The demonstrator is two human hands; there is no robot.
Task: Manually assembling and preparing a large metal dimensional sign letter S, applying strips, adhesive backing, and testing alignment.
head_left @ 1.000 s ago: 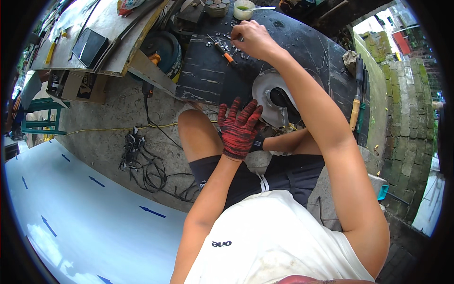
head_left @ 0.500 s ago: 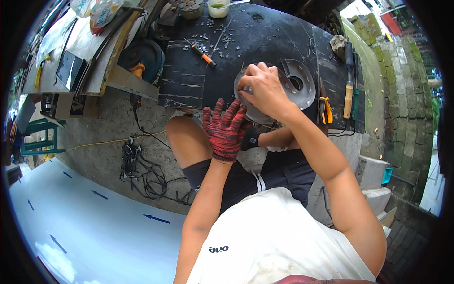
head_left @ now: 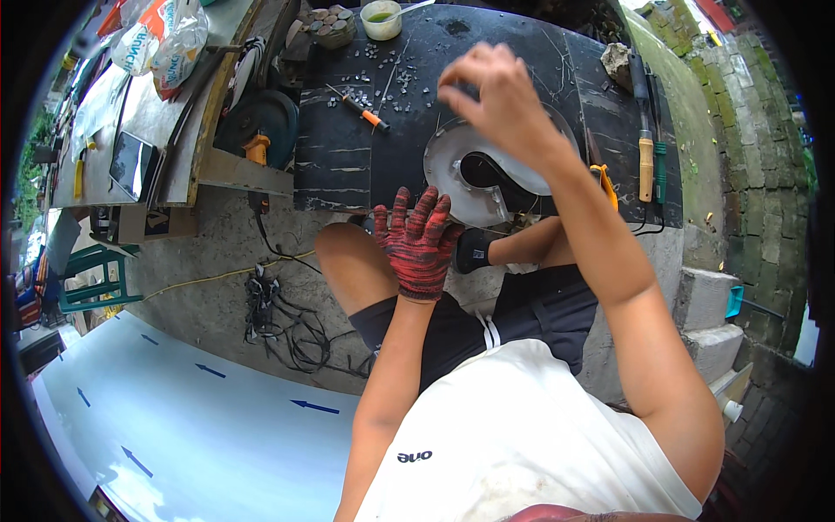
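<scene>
A grey S-shaped sheet-metal piece [head_left: 478, 207] with raised edges lies on the black table, partly hidden beneath my right forearm. My left hand [head_left: 419, 244], in a red and black knit glove, is spread open at the table's near edge. Its fingertips are beside the piece's lower left rim; whether they touch it I cannot tell. My bare right hand [head_left: 497, 91] is raised over the far side of the piece, fingers loosely curled and thumb a little apart, with nothing visible between them. Small grey bits [head_left: 402, 76] lie scattered to its left.
An orange-handled screwdriver [head_left: 370, 116] lies left of the piece. At the back stand a tub of green liquid [head_left: 381, 19] and a container of round pieces [head_left: 332, 28]. Wooden-handled [head_left: 644, 170] and green-handled tools [head_left: 660, 174] lie right. Black cable [head_left: 300, 335] is heaped on the floor.
My right hand has lifted off the metal piece and moved away from me, uncovering its left part. My left hand stays spread at the near edge. The view has shifted slightly.
</scene>
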